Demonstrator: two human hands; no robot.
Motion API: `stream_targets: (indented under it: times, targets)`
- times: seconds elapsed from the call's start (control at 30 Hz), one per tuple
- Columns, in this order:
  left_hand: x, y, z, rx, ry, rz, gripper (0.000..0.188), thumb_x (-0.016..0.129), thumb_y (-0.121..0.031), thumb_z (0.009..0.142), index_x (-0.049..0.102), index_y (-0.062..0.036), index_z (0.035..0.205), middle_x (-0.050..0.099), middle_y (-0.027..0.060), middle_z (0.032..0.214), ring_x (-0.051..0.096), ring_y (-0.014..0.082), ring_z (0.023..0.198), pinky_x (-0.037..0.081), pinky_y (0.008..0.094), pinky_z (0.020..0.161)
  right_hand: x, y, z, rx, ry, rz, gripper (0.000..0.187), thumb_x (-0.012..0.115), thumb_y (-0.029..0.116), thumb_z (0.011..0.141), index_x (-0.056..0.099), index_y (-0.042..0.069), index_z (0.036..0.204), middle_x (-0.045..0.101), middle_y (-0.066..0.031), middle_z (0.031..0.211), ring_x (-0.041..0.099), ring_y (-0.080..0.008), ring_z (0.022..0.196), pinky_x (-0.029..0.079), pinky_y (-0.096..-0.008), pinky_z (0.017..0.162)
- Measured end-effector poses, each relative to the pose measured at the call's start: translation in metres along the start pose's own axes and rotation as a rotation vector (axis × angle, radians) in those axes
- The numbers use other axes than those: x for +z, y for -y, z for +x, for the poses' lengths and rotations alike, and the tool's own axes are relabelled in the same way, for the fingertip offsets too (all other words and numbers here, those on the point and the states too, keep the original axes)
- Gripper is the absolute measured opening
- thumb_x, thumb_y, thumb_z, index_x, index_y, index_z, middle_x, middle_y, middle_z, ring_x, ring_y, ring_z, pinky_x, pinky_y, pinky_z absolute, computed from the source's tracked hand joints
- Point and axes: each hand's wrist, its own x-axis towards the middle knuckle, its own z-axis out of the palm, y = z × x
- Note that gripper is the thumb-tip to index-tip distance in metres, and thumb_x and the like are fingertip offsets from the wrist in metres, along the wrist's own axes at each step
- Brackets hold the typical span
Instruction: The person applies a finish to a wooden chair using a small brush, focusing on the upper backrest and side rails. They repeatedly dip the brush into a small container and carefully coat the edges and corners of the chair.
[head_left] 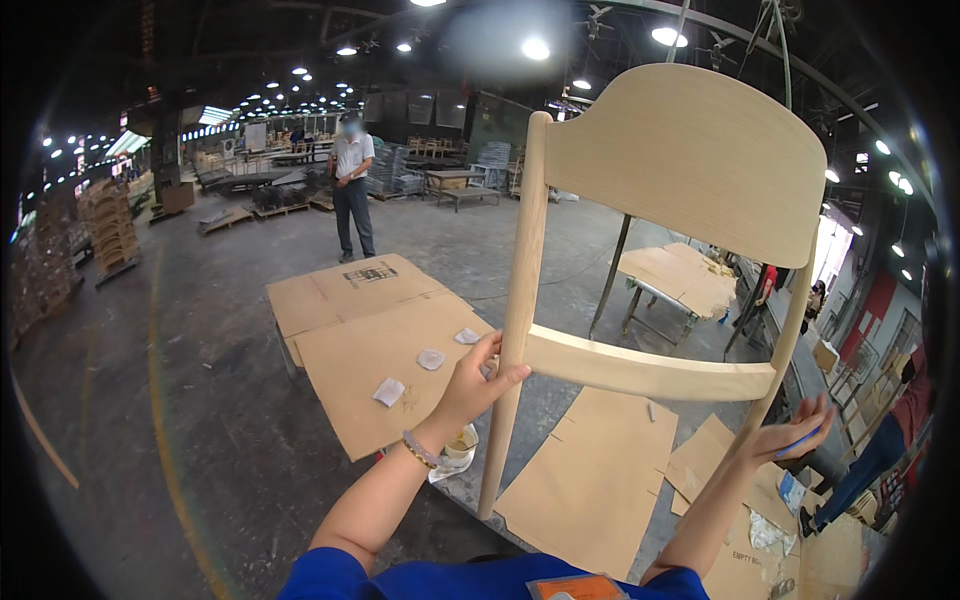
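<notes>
A pale wooden chair back (pixel 690 160) stands upright before me, with a broad curved top panel, two round posts and a lower cross rail (pixel 650 365). My left hand (pixel 475 385) is closed on its left post at about the rail's height, the thumb in front. Beside the lower part of the right post, my right hand (pixel 795 430) is turned palm up with its fingers stretched out. A thin blue strip shows along that hand; I cannot make out what it is. A beaded bracelet (pixel 420 449) circles my left wrist.
At the left, a cardboard-covered table (pixel 350 350) bears several pale pads, including one pad (pixel 389 392). Below it sits a small cup (pixel 460 441). Flat cardboard (pixel 600 470) lies beneath the chair back. One person (pixel 352 185) stands beyond the table; another (pixel 890 430) is at the right.
</notes>
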Motion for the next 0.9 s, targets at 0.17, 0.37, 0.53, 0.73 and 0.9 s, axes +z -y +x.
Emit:
stream_targets:
  times: [0.17, 0.37, 0.53, 0.73, 0.9]
  targets:
    - [-0.009, -0.001, 0.007, -0.066, 0.065, -0.084, 0.053, 0.075, -0.014, 0.098, 0.052, 0.002, 0.142, 0.069, 0.0103, 0.121, 0.07, 0.0117, 0.103, 0.056, 0.0271, 0.087, 0.12, 0.121, -0.003, -0.129, 0.417, 0.529, 0.078, 0.036, 0.056, 0.11, 0.039, -0.009, 0.154, 0.064, -0.0139, 0.112, 0.058, -0.0151, 0.089, 0.05, -0.0305, 0.08]
    - [-0.048, -0.011, 0.004, -0.077, 0.108, -0.085, 0.048, 0.074, -0.011, 0.097, 0.051, 0.0022, 0.138, 0.071, 0.0105, 0.119, 0.07, 0.0141, 0.107, 0.057, 0.0288, 0.091, 0.227, 0.218, -0.033, -0.366, 0.84, 0.706, 0.04, 0.043, 0.024, 0.108, 0.056, -0.01, 0.125, 0.062, -0.0122, 0.101, 0.057, -0.0163, 0.086, 0.052, -0.0331, 0.075]
    - [-0.085, -0.022, -0.002, -0.088, 0.123, -0.002, 0.048, 0.074, -0.009, 0.097, 0.051, 0.0025, 0.137, 0.07, 0.0122, 0.121, 0.069, 0.0142, 0.108, 0.057, 0.0298, 0.093, 0.285, 0.255, -0.083, -0.277, 0.959, 0.776, 0.017, 0.054, 0.008, 0.108, 0.058, -0.004, 0.12, 0.063, -0.0103, 0.091, 0.062, -0.0147, 0.078, 0.056, -0.031, 0.075]
    - [-0.133, -0.035, -0.007, 0.051, 0.095, 0.039, 0.049, 0.078, -0.016, 0.095, 0.055, 0.0024, 0.134, 0.071, 0.0117, 0.114, 0.07, 0.0136, 0.095, 0.059, 0.0301, 0.08, 0.309, 0.285, -0.108, -0.352, 0.98, 0.546, 0.02, 0.058, 0.009, 0.107, 0.07, -0.005, 0.113, 0.072, -0.0101, 0.102, 0.065, -0.0122, 0.084, 0.054, -0.0269, 0.077]
    - [-0.159, -0.051, -0.023, 0.018, 0.118, 0.035, 0.048, 0.078, -0.017, 0.094, 0.054, 0.0018, 0.131, 0.072, 0.013, 0.113, 0.072, 0.015, 0.097, 0.059, 0.0306, 0.083, 0.314, 0.303, -0.122, -0.305, 1.118, 0.703, 0.031, 0.051, 0.018, 0.11, 0.071, -0.005, 0.118, 0.074, -0.0109, 0.112, 0.069, -0.0142, 0.092, 0.054, -0.0282, 0.084]
